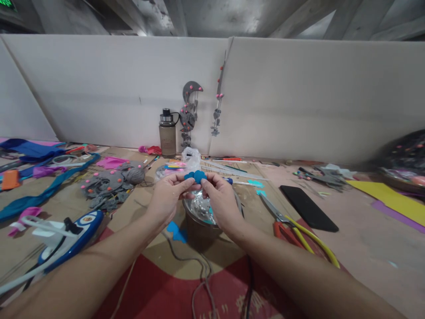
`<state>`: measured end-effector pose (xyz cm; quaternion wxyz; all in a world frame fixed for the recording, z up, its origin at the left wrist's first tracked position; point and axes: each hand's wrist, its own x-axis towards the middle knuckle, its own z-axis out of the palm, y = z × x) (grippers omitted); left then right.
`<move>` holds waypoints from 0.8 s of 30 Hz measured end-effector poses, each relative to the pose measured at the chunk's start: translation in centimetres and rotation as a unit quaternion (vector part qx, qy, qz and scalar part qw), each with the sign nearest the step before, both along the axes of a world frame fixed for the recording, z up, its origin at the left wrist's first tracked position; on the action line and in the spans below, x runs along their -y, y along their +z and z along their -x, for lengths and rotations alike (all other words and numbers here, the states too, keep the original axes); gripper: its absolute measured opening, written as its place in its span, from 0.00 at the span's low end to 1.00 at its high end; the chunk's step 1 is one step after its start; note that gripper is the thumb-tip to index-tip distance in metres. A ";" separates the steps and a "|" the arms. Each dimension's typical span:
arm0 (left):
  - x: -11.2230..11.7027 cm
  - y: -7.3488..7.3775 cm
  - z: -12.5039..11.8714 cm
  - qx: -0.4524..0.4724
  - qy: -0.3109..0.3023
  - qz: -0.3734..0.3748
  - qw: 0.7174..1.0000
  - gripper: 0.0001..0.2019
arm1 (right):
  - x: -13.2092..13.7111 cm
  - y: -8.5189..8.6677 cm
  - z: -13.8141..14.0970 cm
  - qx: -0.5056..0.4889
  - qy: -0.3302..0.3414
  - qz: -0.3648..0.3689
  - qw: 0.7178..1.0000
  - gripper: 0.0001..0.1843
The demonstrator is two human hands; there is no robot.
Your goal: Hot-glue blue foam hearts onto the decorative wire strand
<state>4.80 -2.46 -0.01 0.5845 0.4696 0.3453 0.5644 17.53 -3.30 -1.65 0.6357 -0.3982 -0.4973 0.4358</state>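
Observation:
Between the fingertips of both hands is a small blue felt cutout (199, 175) with rounded lobes. My left hand (168, 191) pinches its left side, thumb on top. On its right side, the thumb and fingers of my right hand (219, 195) are closed. Whether it is one piece or two overlapping ones, I cannot tell. Just below the hands stands a round container (195, 221) with shiny clear plastic inside, partly hidden by my right hand. A blue felt scrap (177, 232) lies left of it on the cardboard.
Red-and-yellow-handled scissors (288, 221) and a black phone (308, 208) lie to the right. On the left are a blue-and-white power strip (75, 237) and grey felt pieces with pink balls (108, 184). A bottle (168, 135) stands by the white partition (299, 97); cords run in front.

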 end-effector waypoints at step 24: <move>-0.6 -0.5 0.0 -0.057 0.010 -0.069 0.996 0.10 | -0.2 1.0 -1.2 0.158 -0.018 -0.085 0.984 0.10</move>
